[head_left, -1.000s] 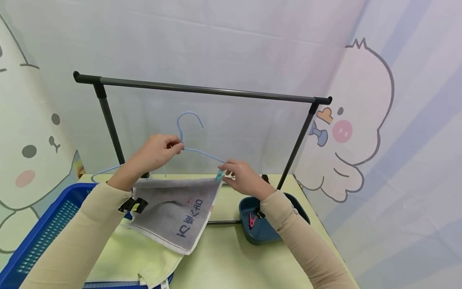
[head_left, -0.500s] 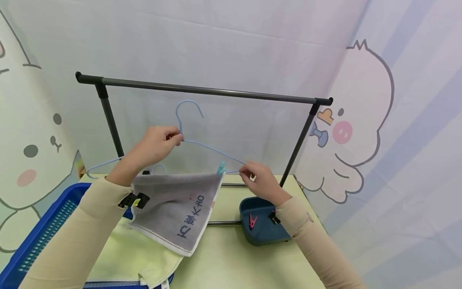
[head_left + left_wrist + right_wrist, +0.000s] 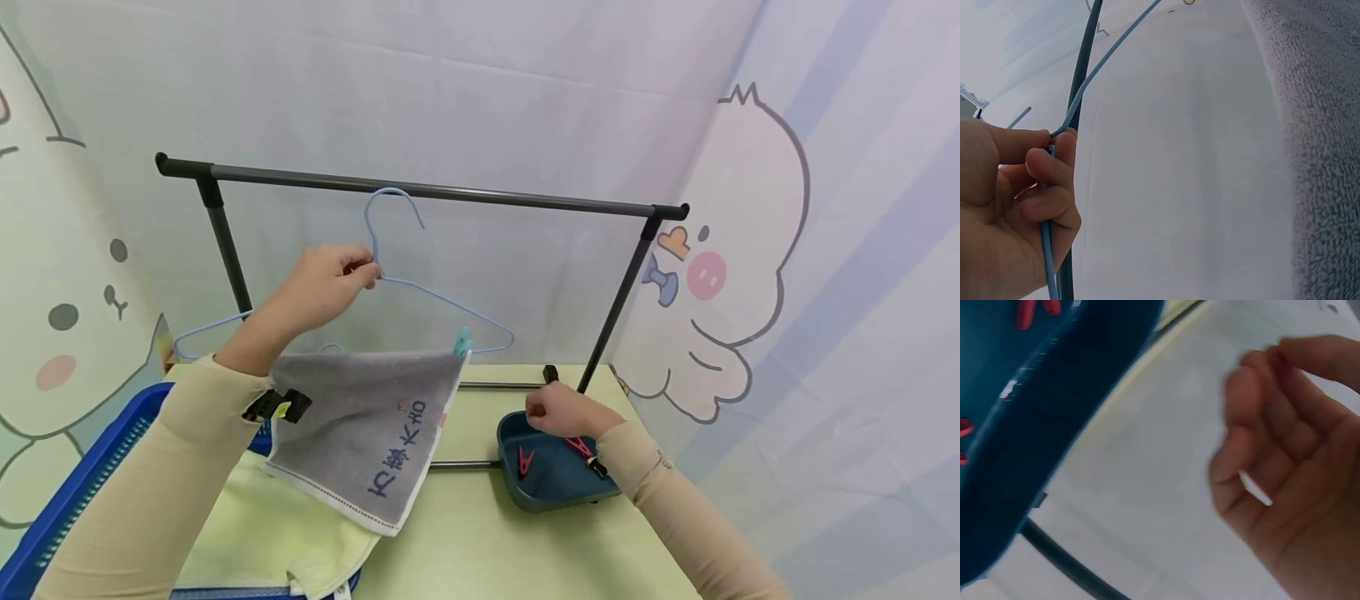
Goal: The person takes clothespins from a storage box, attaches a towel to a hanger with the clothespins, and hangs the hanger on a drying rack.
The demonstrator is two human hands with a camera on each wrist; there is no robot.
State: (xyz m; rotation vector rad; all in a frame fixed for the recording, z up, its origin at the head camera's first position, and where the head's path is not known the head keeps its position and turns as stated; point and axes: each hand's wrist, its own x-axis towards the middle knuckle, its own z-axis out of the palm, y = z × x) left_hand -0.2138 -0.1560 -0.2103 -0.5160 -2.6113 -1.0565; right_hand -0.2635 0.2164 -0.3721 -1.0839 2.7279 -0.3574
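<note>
My left hand point(image 3: 330, 279) pinches a light blue wire clothes hanger point(image 3: 446, 300) at the base of its hook. In the left wrist view the fingers point(image 3: 1050, 169) curl round the blue wire point(image 3: 1107, 56). A grey towel point(image 3: 352, 425) with dark blue writing hangs from the hanger's lower bar, its right corner held by a teal clothespin point(image 3: 462, 342). The hanger's hook overlaps the rack's top rail point(image 3: 487, 195) in the head view. My right hand point(image 3: 566, 410), fingers loosely bent and holding nothing, hovers above a dark blue bin point(image 3: 517, 492).
Pink clothespins point(image 3: 525, 460) lie in the bin, at the table's right. A blue basket point(image 3: 82, 475) stands at the left with pale yellow cloth point(image 3: 262, 525) in it. The rack's legs point(image 3: 618, 304) and lower bars stand on the table behind the towel.
The left hand has raised the hanger and towel toward the rail. My right hand has let go of the clothespin, then the hanger's right end, and moved right and down over the bin.
</note>
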